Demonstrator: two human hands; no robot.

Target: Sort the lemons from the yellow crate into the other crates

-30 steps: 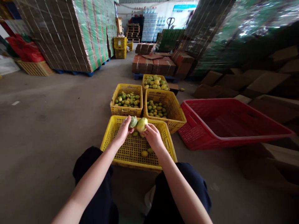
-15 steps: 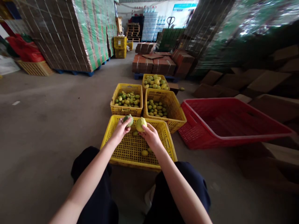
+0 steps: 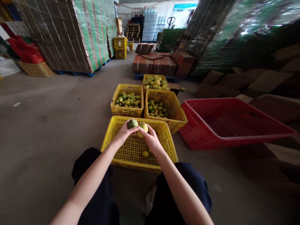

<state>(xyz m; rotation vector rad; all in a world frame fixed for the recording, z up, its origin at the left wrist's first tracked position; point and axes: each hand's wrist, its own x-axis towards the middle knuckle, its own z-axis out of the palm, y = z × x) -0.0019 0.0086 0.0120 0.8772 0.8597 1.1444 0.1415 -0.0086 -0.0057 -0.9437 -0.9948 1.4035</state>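
My left hand [image 3: 124, 133] is closed around a green lemon [image 3: 132, 123], its thumb reaching across the front toward the other fruit. Beside it, a yellow lemon [image 3: 142, 128] sits in the closed fingers of my right hand [image 3: 151, 139]. The two hands meet above the near yellow crate [image 3: 138, 165], between my knees. On the perforated floor of that crate lies another yellow lemon [image 3: 145, 154], with part of one more hidden behind my right wrist.
Past the near crate stand three yellow crates of lemons: one at left [image 3: 127, 112], one at right [image 3: 178, 120], one behind [image 3: 144, 82]. A large red crate [image 3: 199, 137] is to the right, near loose cardboard [image 3: 269, 81]. Wrapped pallets [image 3: 91, 37] rise farther back.
Both hands have come closer together and slightly lower. Each lemon is turned differently, and my left thumb now points across toward the yellow one. The crates have stayed put.
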